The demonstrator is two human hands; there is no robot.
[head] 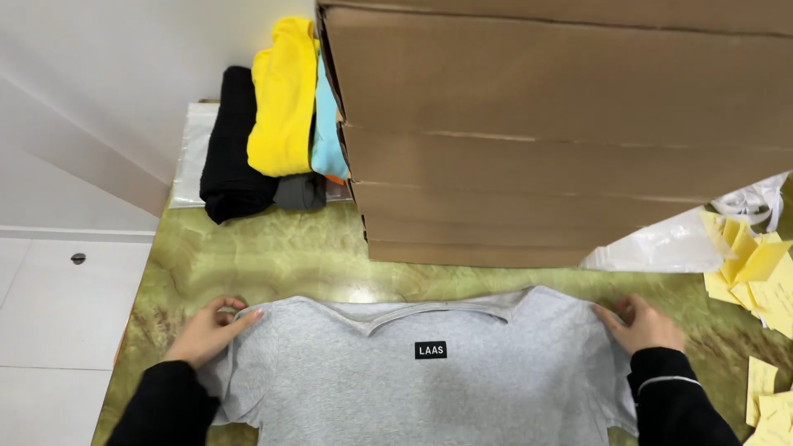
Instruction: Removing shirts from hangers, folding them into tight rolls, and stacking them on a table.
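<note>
Hands (211, 329) on black-labelled grey shirt (421, 388)

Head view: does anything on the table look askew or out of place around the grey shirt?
The grey shirt lies flat, left hand and right hand at its shoulders. The yellow paper slips at the right edge lie scattered and overlapping. The folded clothes lean in an uneven pile against the cardboard boxes. Nothing looks damaged or spilled.

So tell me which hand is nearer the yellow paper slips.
Right. The right hand grips the grey shirt shoulder just left of the yellow paper slips; the left hand holds the far shoulder.
</note>
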